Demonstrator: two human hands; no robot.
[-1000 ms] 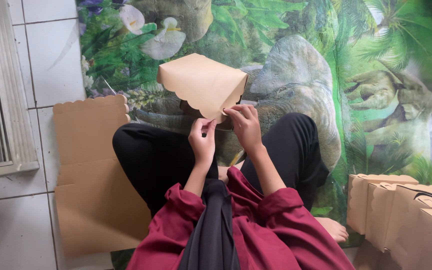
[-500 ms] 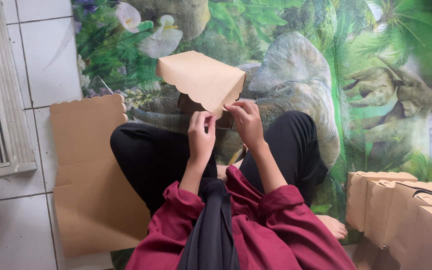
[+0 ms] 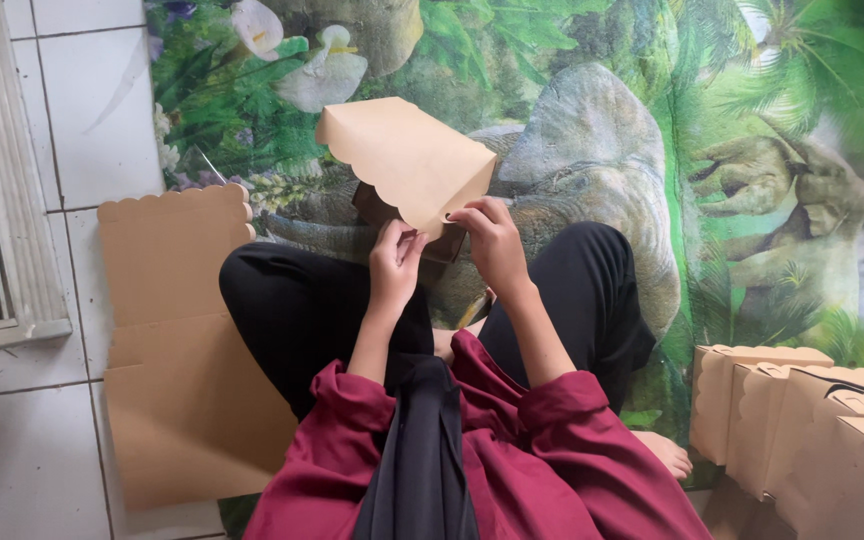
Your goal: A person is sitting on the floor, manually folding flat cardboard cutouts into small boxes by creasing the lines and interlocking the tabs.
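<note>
Pinching the cardboard box at its near corner with both hands, left hand and right hand, I hold it over my lap, its scalloped flap slanting away leftward.

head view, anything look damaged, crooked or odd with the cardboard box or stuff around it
Nothing stands out. The cardboard box is held tilted between left hand and right hand, uncreased. Flat cardboard sheets lie neatly; finished boxes stand in a row.
</note>
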